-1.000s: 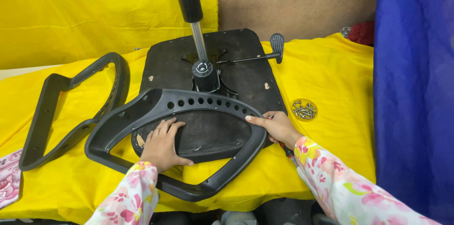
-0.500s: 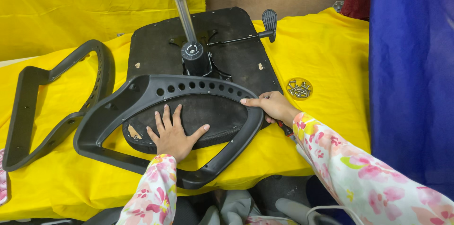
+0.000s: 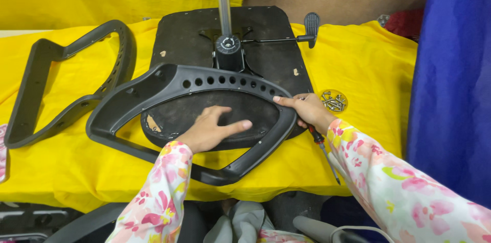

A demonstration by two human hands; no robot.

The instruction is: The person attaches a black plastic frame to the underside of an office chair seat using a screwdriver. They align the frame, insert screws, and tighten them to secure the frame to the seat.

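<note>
Upturned black seat pan (image 3: 189,33) lies on the yellow cloth (image 3: 368,64), underside up, with the gas cylinder (image 3: 224,5) rising from the mechanism (image 3: 228,49) at its centre. Lever (image 3: 286,38) runs from the mechanism toward the right and ends in a paddle handle near the seat's right edge.

Black armrest frame (image 3: 128,102) lies across the near half of the seat, its perforated bar running just in front of the mechanism. Its left loop rests on the cloth and its near corner hangs over the table edge.

Left hand (image 3: 207,130): flat, palm down, fingers spread, pressed on the seat underside inside the frame opening. Grasping nothing.

Right hand (image 3: 307,110): at the frame's right bend, index finger stretched along the top of the frame, other fingers curled over its outer edge. A screwdriver (image 3: 325,153) with red and black handle pokes out from under this hand, shaft pointing toward the near table edge. Cannot tell if the hand grips it.

Small round dish of screws (image 3: 333,101) sits on the cloth just right of the right hand.

A 2nd armrest frame (image 3: 41,84) lies at left, apart from the seat.
</note>
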